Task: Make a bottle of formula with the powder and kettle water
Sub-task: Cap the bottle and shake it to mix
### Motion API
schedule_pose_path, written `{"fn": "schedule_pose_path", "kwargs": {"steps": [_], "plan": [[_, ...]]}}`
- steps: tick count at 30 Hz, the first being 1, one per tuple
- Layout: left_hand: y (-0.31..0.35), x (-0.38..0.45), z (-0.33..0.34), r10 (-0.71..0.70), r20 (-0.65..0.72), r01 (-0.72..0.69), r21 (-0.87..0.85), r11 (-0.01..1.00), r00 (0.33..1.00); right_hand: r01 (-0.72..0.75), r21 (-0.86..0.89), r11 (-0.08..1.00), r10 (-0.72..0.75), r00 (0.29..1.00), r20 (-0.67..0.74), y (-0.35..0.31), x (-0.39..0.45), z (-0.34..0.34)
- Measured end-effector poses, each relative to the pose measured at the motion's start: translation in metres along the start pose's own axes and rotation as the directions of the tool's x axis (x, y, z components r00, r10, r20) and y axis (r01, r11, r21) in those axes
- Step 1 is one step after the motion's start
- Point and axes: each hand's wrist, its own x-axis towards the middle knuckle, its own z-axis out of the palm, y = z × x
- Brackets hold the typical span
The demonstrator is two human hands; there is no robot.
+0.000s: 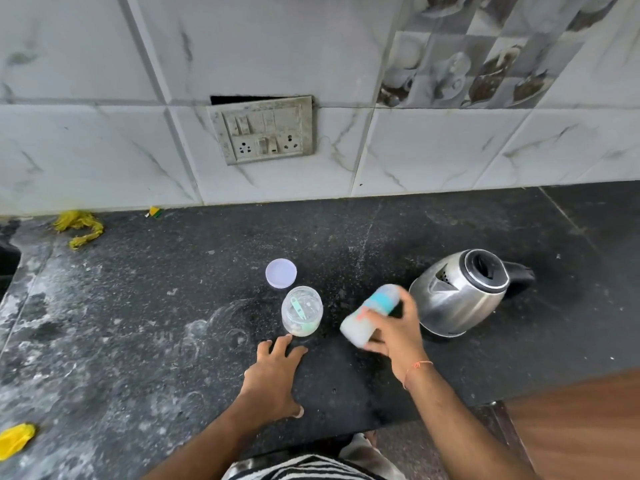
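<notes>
My right hand grips a baby bottle with a teal collar and milky white contents; the bottle is tilted and blurred, held above the black counter. An open clear powder jar with a green scoop inside stands to its left. The jar's pale lilac lid lies flat just behind it. A steel electric kettle with a black lid and handle stands to the right of the bottle. My left hand rests flat on the counter in front of the jar, fingers spread.
The black granite counter is dusted with white powder at the left. Yellow cloth scraps lie near the wall and another at the front left. A switch and socket plate sits on the tiled wall.
</notes>
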Motion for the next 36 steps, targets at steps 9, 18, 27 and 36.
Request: {"fn": "schedule_pose_path", "kwargs": {"steps": [9, 18, 27, 36], "plan": [[0.004, -0.001, -0.002, -0.003, 0.007, 0.003, 0.004, 1.0, 1.0, -0.026, 0.049, 0.998, 0.027, 0.999, -0.038, -0.002, 0.005, -0.004], [0.002, 0.001, 0.0, 0.001, 0.01, -0.001, -0.015, 1.0, 1.0, -0.098, 0.046, 0.994, 0.095, 0.994, 0.047, 0.003, 0.0, 0.004], [0.0, 0.0, 0.001, -0.003, 0.009, 0.003, -0.02, 1.0, 1.0, -0.181, 0.06, 0.982, 0.175, 0.98, 0.095, -0.002, -0.004, 0.011], [-0.001, 0.001, 0.001, -0.004, 0.003, 0.004, -0.017, 1.0, 1.0, -0.134, 0.018, 0.991, 0.132, 0.989, 0.063, -0.001, -0.001, 0.01]]}}
